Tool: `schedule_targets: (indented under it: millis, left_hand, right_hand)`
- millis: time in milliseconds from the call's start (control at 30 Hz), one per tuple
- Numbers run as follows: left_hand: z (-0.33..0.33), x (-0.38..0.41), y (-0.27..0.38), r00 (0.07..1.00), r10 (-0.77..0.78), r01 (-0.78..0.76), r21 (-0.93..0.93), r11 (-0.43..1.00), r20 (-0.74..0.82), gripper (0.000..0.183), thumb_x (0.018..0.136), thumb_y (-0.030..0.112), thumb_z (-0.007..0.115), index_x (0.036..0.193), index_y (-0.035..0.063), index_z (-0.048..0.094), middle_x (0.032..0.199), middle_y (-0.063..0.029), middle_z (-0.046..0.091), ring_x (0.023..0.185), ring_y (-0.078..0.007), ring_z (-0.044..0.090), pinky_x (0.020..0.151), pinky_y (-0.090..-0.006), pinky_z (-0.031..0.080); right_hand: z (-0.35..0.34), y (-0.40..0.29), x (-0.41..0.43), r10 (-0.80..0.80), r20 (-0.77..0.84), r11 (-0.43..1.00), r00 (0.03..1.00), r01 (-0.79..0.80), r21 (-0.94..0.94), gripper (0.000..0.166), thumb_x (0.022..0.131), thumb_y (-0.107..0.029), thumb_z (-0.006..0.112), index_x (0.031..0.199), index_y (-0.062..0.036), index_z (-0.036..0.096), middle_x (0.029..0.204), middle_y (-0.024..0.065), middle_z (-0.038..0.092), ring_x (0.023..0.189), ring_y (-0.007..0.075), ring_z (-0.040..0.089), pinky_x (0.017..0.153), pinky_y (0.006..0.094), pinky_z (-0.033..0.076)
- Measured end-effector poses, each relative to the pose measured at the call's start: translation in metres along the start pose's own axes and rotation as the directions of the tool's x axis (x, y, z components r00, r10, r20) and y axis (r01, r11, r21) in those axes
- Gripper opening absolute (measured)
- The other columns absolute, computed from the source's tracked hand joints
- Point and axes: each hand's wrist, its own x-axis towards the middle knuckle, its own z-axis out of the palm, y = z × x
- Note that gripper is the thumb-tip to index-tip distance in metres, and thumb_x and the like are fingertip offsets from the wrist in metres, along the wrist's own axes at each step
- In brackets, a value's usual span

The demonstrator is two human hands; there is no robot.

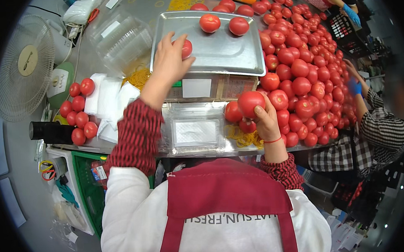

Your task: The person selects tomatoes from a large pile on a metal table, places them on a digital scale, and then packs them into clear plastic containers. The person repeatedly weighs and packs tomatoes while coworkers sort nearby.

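My left hand is over the left side of a metal weighing tray, its spread fingers around a red tomato. Whether they grip it is hidden by the hand. Two more tomatoes, one upper tomato and one to its right, rest on that tray. In my right hand is a large tomato, held above the table's front part. Left of it lies a clear plastic box with a white absorbent pad inside. The scale body stands under the tray.
A big heap of tomatoes covers the right side. Yellow rubber bands lie by the front edge. Clear clamshell boxes, white pads and several tomatoes are leftward, near a fan. A co-worker's gloved hand reaches the heap.
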Motion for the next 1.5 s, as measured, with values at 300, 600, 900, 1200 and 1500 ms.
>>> schedule_targets:
  millis: [300, 600, 900, 1200, 1500]
  left_hand:
    - [-0.038, -0.015, 0.010, 0.972, -0.164, 0.233, -0.719, 0.654, 0.166, 0.055, 0.070, 0.011, 0.077, 0.118, 0.0013, 0.053, 0.117, -0.0119, 0.054, 0.105, -0.0213, 0.056, 0.091, -0.0323, 0.046]
    - [-0.043, -0.080, 0.046, 0.996, 0.052, -0.087, -0.589, 0.804, -0.076, 0.067, 0.063, 0.006, 0.083, 0.118, 0.0047, 0.043, 0.122, -0.0183, 0.054, 0.112, -0.0294, 0.055, 0.093, -0.0367, 0.047]
    - [-0.052, -0.099, 0.042, 0.965, 0.170, -0.247, -0.488, 0.837, -0.197, 0.057, 0.064, 0.011, 0.081, 0.111, 0.0128, 0.049, 0.122, -0.0191, 0.053, 0.104, -0.0344, 0.058, 0.082, -0.0380, 0.053]
    - [-0.128, -0.149, -0.149, 0.882, -0.295, 0.323, 0.015, 0.946, -0.368, 0.032, 0.083, 0.003, 0.063, 0.113, -0.0003, 0.054, 0.113, -0.0118, 0.057, 0.105, -0.0262, 0.054, 0.096, -0.0361, 0.040]
    - [-0.073, -0.122, 0.061, 0.890, 0.127, 0.105, -0.468, 0.877, 0.437, 0.071, 0.066, 0.012, 0.076, 0.130, 0.0037, 0.046, 0.132, -0.0178, 0.046, 0.125, -0.0324, 0.042, 0.103, -0.0368, 0.034]
  right_hand:
    - [-0.002, 0.015, -0.006, 0.012, 0.006, 0.973, 1.000, -0.010, -0.230, 0.062, 0.077, -0.032, 0.070, 0.125, -0.0018, 0.044, 0.102, 0.0090, 0.057, 0.073, 0.0117, 0.059, 0.058, 0.0217, 0.048]
    - [0.017, 0.012, 0.006, 0.094, 0.119, 0.975, 0.988, -0.067, -0.211, 0.059, 0.079, -0.029, 0.069, 0.125, -0.0026, 0.044, 0.105, 0.0086, 0.056, 0.082, 0.0129, 0.059, 0.062, 0.0230, 0.051]
    - [0.024, 0.013, 0.007, 0.155, 0.155, 0.971, 0.976, -0.121, -0.207, 0.059, 0.079, -0.028, 0.069, 0.126, -0.0031, 0.043, 0.106, 0.0090, 0.056, 0.086, 0.0137, 0.060, 0.063, 0.0229, 0.051]
    - [0.008, 0.030, -0.008, 0.141, 0.179, 0.945, 0.974, -0.078, -0.317, 0.057, 0.081, -0.026, 0.070, 0.127, -0.0065, 0.043, 0.101, 0.0105, 0.058, 0.069, 0.0135, 0.062, 0.056, 0.0236, 0.052]
    - [0.064, 0.046, -0.023, 0.185, 0.342, 0.982, 0.921, -0.159, -0.103, 0.060, 0.092, -0.027, 0.055, 0.139, -0.0036, 0.027, 0.089, 0.0126, 0.062, 0.069, 0.0142, 0.063, 0.060, 0.0279, 0.052]
